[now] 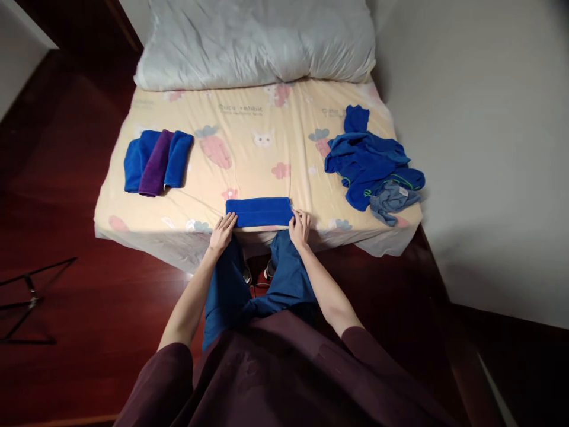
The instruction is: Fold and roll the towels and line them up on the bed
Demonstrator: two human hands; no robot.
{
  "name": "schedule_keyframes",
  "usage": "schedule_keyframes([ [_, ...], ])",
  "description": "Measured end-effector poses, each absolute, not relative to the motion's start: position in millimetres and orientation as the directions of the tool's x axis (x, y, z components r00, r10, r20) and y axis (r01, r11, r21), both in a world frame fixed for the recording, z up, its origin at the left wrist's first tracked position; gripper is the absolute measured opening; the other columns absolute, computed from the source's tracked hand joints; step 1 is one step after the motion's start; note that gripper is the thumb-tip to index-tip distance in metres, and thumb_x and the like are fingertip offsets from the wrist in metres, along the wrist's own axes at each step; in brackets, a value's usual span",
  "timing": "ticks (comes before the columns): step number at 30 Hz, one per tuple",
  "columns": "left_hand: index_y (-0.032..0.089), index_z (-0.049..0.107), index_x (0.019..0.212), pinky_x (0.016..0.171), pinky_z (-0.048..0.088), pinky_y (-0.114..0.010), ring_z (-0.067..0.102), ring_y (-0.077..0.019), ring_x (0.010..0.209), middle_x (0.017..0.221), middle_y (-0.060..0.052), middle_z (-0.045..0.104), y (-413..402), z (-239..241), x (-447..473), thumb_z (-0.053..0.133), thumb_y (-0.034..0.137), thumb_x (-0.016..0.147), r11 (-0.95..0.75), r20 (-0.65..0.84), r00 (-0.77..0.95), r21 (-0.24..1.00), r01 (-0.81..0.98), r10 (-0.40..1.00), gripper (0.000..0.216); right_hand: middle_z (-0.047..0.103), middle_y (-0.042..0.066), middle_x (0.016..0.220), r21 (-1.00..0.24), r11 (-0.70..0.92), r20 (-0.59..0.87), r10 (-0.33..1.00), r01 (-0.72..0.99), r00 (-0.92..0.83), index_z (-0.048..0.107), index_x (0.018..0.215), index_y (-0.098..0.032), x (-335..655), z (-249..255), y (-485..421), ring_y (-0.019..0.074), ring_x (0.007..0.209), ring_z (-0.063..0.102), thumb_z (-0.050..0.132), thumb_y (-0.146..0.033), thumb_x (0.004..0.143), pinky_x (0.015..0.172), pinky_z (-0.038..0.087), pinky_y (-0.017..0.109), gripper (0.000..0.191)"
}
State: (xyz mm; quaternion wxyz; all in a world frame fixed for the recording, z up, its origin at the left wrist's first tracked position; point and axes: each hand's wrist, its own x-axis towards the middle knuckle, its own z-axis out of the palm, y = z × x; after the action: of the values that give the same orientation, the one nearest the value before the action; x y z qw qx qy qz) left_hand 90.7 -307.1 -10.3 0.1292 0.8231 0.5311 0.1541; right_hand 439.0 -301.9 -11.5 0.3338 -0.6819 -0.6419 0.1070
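Observation:
A blue towel, folded into a narrow strip, lies at the near edge of the bed. My left hand rests flat at its left end, fingers stretched out on the cloth. My right hand sits at the towel's right end with its fingers curled onto the corner. Both hands touch the towel from the near side.
Folded blue and purple towels lie side by side on the bed's left. A heap of blue and grey cloths sits on the right. A white pillow lies at the far end. A wall runs along the right; dark wooden floor on the left.

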Motion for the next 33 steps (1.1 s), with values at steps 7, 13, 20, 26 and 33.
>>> schedule_keyframes([
  [7,0.02,0.052,0.154,0.123,0.039,-0.049,0.041,-0.0282,0.153,0.161,-0.01,0.049,-305,-19,99,0.046,0.002,0.081,-0.316,0.184,0.26,0.446,0.837,0.948,0.075,0.057,0.01,0.155,-0.503,0.358,0.266,0.93,0.787,-0.254,0.057,0.149,-0.021,432,-6,-297,0.027,0.149,0.047,0.057,-0.032,0.097,0.129,0.026,0.053,0.053],
  [13,0.021,0.062,0.142,0.121,0.044,-0.05,0.05,-0.0275,0.145,0.15,-0.01,0.06,-295,-26,95,0.049,0.003,0.079,-0.301,0.256,0.182,0.57,0.765,0.949,0.067,0.06,0.011,0.15,-0.597,0.268,0.27,0.955,0.756,-0.125,0.057,0.145,-0.018,441,-16,-288,0.0275,0.144,0.051,0.062,-0.019,0.083,0.124,0.037,0.049,0.062],
  [20,0.019,0.064,0.138,0.124,0.041,-0.051,0.052,-0.0266,0.141,0.145,-0.01,0.063,-289,-25,94,0.046,0.001,0.072,-0.288,0.277,0.134,0.648,0.705,0.951,0.07,0.066,0.01,0.139,-0.725,0.196,0.274,0.961,0.66,0.016,0.06,0.14,-0.018,450,-27,-281,0.0231,0.134,0.057,0.05,-0.003,0.074,0.118,0.047,0.042,0.068],
  [26,0.016,0.062,0.137,0.116,0.049,-0.048,0.056,-0.0277,0.132,0.132,-0.014,0.065,-292,-20,91,0.044,0.003,0.072,-0.18,0.221,0.022,0.727,0.663,0.975,0.069,0.071,0.012,0.129,-0.767,0.126,0.232,0.968,0.629,0.089,0.067,0.127,-0.017,452,-33,-278,0.0245,0.125,0.063,0.053,-0.01,0.084,0.112,0.05,0.044,0.046],
  [33,0.015,0.06,0.131,0.109,0.051,-0.047,0.06,-0.0292,0.12,0.121,-0.018,0.063,-289,-31,91,0.045,0.027,0.1,-0.028,0.168,-0.161,0.773,0.634,0.973,0.036,0.072,0.013,0.11,-0.791,0.017,0.175,0.964,0.612,0.199,0.066,0.115,-0.017,453,-43,-278,0.0253,0.107,0.067,0.057,-0.032,0.096,0.098,0.055,0.041,0.026],
])
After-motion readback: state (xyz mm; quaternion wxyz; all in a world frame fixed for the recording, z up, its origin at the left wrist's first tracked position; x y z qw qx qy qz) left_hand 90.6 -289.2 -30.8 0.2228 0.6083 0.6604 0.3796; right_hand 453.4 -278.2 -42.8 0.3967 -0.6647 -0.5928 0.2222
